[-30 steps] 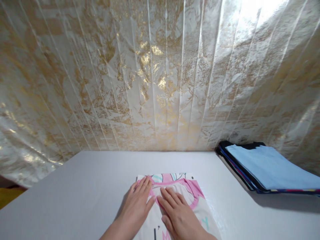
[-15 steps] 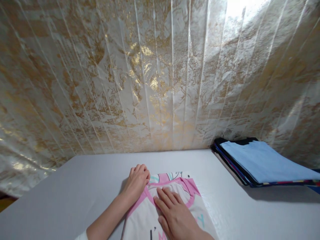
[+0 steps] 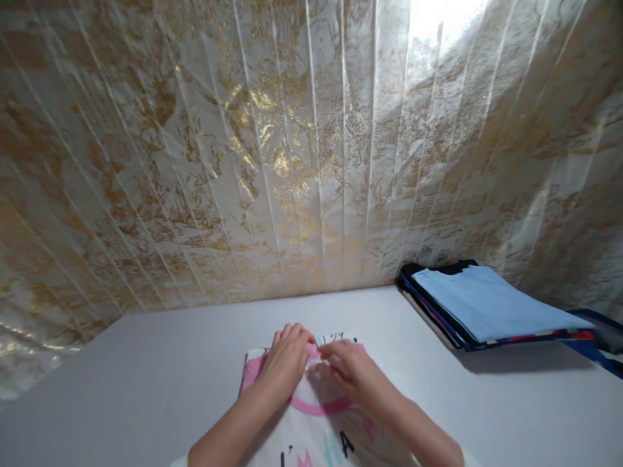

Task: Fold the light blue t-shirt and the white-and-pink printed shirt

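Observation:
A white T-shirt [image 3: 311,441] with pink trim, a round pink neckline and printed letters lies flat at the bottom centre. My left hand [image 3: 289,353] rests at its upper edge, fingers bent over the pink cloth beside the neckline. Just to the right, my right hand [image 3: 355,373] is over the neck opening, fingers loosely bent and spread toward the left hand's fingertips. A shadow falls on the cloth under it. The two hands nearly meet at the collar. Both forearms cover parts of the shirt's sides.
A stack of folded clothes, light blue on top [image 3: 491,301] with dark layers below, sits at the right rear of the white table [image 3: 170,376]. Behind the table hangs a shiny silver-and-gold curtain [image 3: 292,162]. Dark blue cloth [image 3: 598,331] shows at the right edge.
My right hand has lifted from flat on the shirt and moved up toward the left hand. My left hand has shifted right along the collar. The neckline now shows more of its lower curve.

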`<state>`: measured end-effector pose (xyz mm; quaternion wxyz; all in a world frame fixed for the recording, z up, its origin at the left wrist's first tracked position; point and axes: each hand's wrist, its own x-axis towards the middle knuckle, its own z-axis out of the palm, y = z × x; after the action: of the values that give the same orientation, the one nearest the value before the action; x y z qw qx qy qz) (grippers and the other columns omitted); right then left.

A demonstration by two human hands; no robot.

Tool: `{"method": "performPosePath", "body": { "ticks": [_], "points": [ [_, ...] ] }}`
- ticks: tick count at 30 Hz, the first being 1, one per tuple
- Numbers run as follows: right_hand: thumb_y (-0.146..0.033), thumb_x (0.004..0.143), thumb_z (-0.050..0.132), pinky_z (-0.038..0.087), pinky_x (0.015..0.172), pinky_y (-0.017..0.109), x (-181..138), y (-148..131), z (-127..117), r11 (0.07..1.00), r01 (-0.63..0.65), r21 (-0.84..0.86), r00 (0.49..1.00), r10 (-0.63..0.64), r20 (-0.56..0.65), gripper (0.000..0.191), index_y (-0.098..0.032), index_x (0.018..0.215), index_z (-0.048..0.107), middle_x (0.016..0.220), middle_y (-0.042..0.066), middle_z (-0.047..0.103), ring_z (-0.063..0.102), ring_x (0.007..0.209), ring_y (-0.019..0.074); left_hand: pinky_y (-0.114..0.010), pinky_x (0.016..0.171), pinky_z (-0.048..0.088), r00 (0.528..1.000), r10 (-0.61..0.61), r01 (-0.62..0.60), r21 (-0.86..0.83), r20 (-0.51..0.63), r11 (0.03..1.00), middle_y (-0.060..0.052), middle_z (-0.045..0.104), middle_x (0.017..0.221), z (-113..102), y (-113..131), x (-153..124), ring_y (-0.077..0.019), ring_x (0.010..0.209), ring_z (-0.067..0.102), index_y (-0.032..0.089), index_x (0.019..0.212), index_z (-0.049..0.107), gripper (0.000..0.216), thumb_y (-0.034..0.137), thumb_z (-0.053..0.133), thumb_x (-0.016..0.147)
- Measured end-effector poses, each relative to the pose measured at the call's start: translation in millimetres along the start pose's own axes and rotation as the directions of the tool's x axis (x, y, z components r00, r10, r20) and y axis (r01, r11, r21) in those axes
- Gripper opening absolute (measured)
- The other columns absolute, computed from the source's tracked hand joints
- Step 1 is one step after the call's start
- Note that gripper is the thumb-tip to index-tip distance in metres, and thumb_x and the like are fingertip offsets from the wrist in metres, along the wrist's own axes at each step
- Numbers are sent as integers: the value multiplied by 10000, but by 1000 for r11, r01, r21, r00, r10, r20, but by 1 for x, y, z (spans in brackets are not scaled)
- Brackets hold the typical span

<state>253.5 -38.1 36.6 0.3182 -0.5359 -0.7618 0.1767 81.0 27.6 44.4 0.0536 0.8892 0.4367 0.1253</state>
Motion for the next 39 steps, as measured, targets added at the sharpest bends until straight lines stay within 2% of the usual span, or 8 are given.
{"method": "performPosePath", "body": {
  "ticks": [4,9,14,23,29,32,35,39],
  "points": [
    [-119,817,451,456,737,326,9,47,-41,981,-192,12,969,191,-156,253,-198,925,665,809,43,689,618,780,205,-343,880,355,998,62,-62,-25,-1,998,-24,609,1080,11,34,20,-219,1048,506,242,1078,620,251,116,509,891],
    [-170,816,518,408,603,285,5,79,-45,966,-259,25,962,260,-84,176,-189,803,693,667,16,671,600,627,176,-344,831,367,997,78,-78,-36,-6,996,-28,643,950,24,50,41,-223,966,547,215,912,652,180,103,513,892],
    [-133,751,561,400,633,248,10,84,-37,959,-276,70,960,278,-26,209,-173,902,700,735,5,688,601,671,151,-322,808,372,997,41,-46,-85,-68,995,-10,644,926,33,48,42,-194,910,554,205,891,602,174,86,476,907],
    [-153,780,499,390,639,253,9,83,-36,959,-280,45,956,283,-75,219,-177,891,686,729,8,663,581,672,154,-316,805,377,990,46,-66,-147,-133,987,-4,615,958,42,46,37,-186,926,535,209,925,582,258,-4,449,866],
    [-143,818,442,461,729,290,8,69,-36,969,-245,19,954,245,-172,327,-183,1106,590,885,45,674,622,781,175,-306,850,402,985,130,-148,-168,-113,975,9,630,990,26,57,34,-176,977,551,235,919,635,332,-35,459,839],
    [-113,837,382,484,868,324,-1,57,-27,981,-178,72,955,190,-226,401,-188,1210,511,1083,90,653,628,1000,183,-344,927,417,988,145,-149,-101,-46,984,-39,620,1202,11,52,14,-200,1105,552,224,1136,622,386,15,444,864],
    [-124,876,337,440,1013,371,-21,45,-7,996,-77,34,973,83,-215,447,-183,1305,448,1307,125,565,539,1212,186,-390,1056,359,991,134,-133,39,-26,990,-89,444,1465,6,26,-29,-223,1315,431,180,1390,450,470,126,391,927],
    [-265,943,376,305,1135,475,-45,33,21,979,-40,-199,991,14,-130,500,-151,1430,380,1520,142,350,290,1414,254,-378,1057,366,979,105,-67,211,-175,975,-104,291,1545,21,-18,-98,-243,1382,355,180,1536,114,618,356,350,992]
  ]
}}
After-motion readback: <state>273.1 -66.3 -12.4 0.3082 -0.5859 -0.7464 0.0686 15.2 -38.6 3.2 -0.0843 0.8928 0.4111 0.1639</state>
